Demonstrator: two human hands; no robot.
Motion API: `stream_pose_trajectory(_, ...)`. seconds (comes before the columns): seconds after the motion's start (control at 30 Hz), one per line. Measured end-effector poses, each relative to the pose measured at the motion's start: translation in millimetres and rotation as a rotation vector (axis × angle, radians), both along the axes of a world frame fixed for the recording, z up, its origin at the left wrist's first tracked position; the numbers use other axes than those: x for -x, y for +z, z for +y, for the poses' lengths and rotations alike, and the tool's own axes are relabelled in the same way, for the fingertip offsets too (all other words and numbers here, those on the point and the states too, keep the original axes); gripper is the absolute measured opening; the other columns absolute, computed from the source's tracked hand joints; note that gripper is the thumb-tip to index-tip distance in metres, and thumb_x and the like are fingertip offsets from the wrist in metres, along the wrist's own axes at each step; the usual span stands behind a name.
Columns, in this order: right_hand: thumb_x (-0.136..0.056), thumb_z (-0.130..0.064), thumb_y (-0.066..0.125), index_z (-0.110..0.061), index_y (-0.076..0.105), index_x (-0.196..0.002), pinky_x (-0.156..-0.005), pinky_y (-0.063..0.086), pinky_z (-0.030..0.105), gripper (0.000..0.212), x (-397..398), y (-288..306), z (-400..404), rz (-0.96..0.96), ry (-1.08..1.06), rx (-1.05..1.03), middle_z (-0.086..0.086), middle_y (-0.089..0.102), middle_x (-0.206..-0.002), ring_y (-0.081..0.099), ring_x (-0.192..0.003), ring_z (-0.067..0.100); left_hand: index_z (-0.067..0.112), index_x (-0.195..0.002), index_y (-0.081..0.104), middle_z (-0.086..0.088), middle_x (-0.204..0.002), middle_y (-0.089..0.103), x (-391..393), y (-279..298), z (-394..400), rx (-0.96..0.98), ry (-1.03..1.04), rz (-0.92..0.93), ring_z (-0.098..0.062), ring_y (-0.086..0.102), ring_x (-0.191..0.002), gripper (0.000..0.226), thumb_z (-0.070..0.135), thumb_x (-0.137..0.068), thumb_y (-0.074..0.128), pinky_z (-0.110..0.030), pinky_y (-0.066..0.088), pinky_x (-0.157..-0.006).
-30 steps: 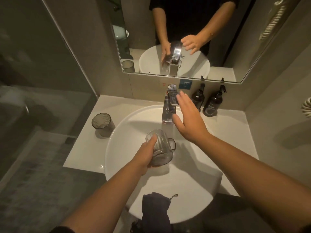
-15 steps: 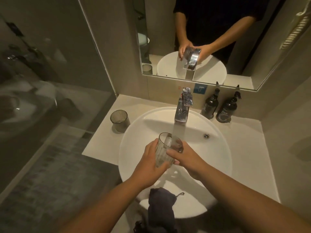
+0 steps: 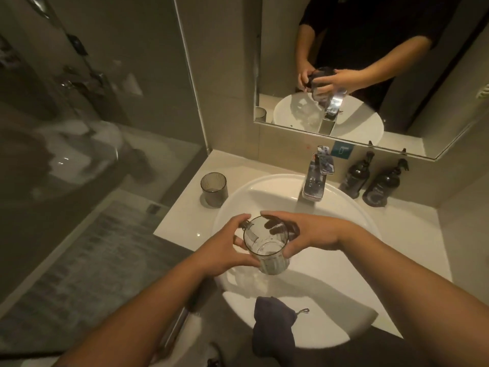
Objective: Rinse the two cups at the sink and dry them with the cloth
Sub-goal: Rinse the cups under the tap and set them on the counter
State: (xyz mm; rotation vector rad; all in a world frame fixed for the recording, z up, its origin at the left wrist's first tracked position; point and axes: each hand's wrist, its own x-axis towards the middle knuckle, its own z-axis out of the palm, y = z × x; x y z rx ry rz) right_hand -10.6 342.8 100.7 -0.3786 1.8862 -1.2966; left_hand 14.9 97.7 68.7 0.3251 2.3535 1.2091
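Over the round white sink [image 3: 344, 260] I hold a clear ribbed glass cup [image 3: 266, 246] with a little water inside. My left hand [image 3: 225, 250] grips its left side, near the handle. My right hand [image 3: 304, 233] wraps around the far and right side, thumb at the front. The cup sits below and in front of the chrome tap [image 3: 316, 176]. A second smoky ribbed cup [image 3: 214, 189] stands upright on the counter to the left of the basin. A dark cloth [image 3: 274, 329] hangs over the sink's front rim.
Two dark pump bottles [image 3: 356, 177] [image 3: 382, 185] stand behind the basin at the right. A mirror [image 3: 370, 75] covers the wall above the tap. A glass shower partition [image 3: 92, 128] runs along the left of the counter [image 3: 185, 215].
My right hand left the tap and closed on the cup beside my left hand. The cup has come toward me, away from the spout, and now stands upright with its mouth toward me.
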Motion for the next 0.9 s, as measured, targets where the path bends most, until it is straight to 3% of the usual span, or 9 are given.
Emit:
stream_pose_trajectory(0.1, -0.078, -0.012, 0.079, -0.041, 0.025, -0.147, -0.112, 0.036, 0.032, 0.092, 6.9, -0.3, -20.3, 0.093, -0.031, -0.068, -0.012, 0.041, -0.147, 0.035, -0.138, 0.006, 0.036, -0.136, 0.034, 0.010, -0.131, 0.047, 4.6, -3.2, -18.0, 0.037, 0.139, 0.109, -0.001, 0.057, -0.093, 0.098, 0.036, -0.060, 0.095, -0.021, 0.050, -0.081)
stream_pose_trajectory(0.3, -0.071, -0.024, 0.085, -0.025, 0.025, -0.148, -0.106, 0.044, 0.037, 0.097, 22.6, -1.9, -94.9, 0.307, -0.133, -0.131, -0.008, 0.039, -0.145, 0.043, -0.130, 0.013, 0.026, -0.135, 0.041, 0.011, -0.122, 0.039, 14.1, -0.9, -63.0, 0.118, 0.331, 0.250, -0.012, 0.060, -0.089, 0.095, 0.044, -0.058, 0.094, -0.038, 0.055, -0.085)
stream_pose_trajectory(0.43, -0.069, -0.023, 0.086, -0.024, 0.032, -0.145, -0.102, 0.048, 0.038, 0.094, 42.6, -7.1, -138.0, 0.328, -0.173, -0.103, -0.003, 0.043, -0.144, 0.045, -0.128, 0.015, 0.021, -0.132, 0.046, 0.005, -0.123, 0.043, 27.8, -7.6, -103.9, 0.043, 0.407, 0.215, -0.011, 0.058, -0.083, 0.088, 0.034, -0.060, 0.095, -0.033, 0.055, -0.081)
stream_pose_trajectory(0.57, -0.068, -0.022, 0.087, -0.021, 0.032, -0.148, -0.103, 0.047, 0.039, 0.097, 63.3, -21.3, -167.6, 0.338, -0.152, -0.163, 0.001, 0.047, -0.143, 0.046, -0.129, 0.016, 0.019, -0.128, 0.048, -0.009, -0.131, 0.050, 48.0, -24.7, -141.7, -0.054, 0.426, 0.130, -0.022, 0.068, -0.092, 0.072, 0.017, -0.070, 0.090, -0.012, 0.049, -0.067)
stream_pose_trajectory(0.7, -0.069, -0.021, 0.087, -0.017, 0.028, -0.150, -0.107, 0.043, 0.040, 0.100, 78.7, -38.0, -187.8, 0.316, -0.155, -0.216, 0.003, 0.045, -0.145, 0.047, -0.129, 0.016, 0.016, -0.127, 0.048, -0.011, -0.131, 0.052, 68.5, -43.3, -160.7, -0.067, 0.423, 0.091, -0.024, 0.072, -0.096, 0.067, 0.016, -0.074, 0.088, -0.011, 0.051, -0.066)
stream_pose_trajectory(0.8, -0.070, -0.021, 0.086, -0.018, 0.027, -0.150, -0.107, 0.043, 0.041, 0.100, 86.9, -53.1, -197.1, 0.321, -0.150, -0.267, 0.004, 0.048, -0.142, 0.050, -0.127, 0.017, 0.022, -0.120, 0.047, -0.013, -0.131, 0.053, 82.1, -59.6, -167.5, -0.055, 0.397, 0.051, -0.026, 0.072, -0.095, 0.064, 0.017, -0.072, 0.089, -0.019, 0.053, -0.069)
stream_pose_trajectory(0.9, -0.071, -0.019, 0.085, -0.019, 0.030, -0.148, -0.104, 0.046, 0.043, 0.095, 91.0, -63.1, -202.1, 0.358, -0.131, -0.317, 0.006, 0.051, -0.138, 0.052, -0.124, 0.021, 0.024, -0.118, 0.046, -0.013, -0.129, 0.056, 91.7, -73.1, -170.8, -0.045, 0.370, 0.012, -0.019, 0.071, -0.092, 0.064, 0.018, -0.072, 0.089, -0.010, 0.046, -0.061)
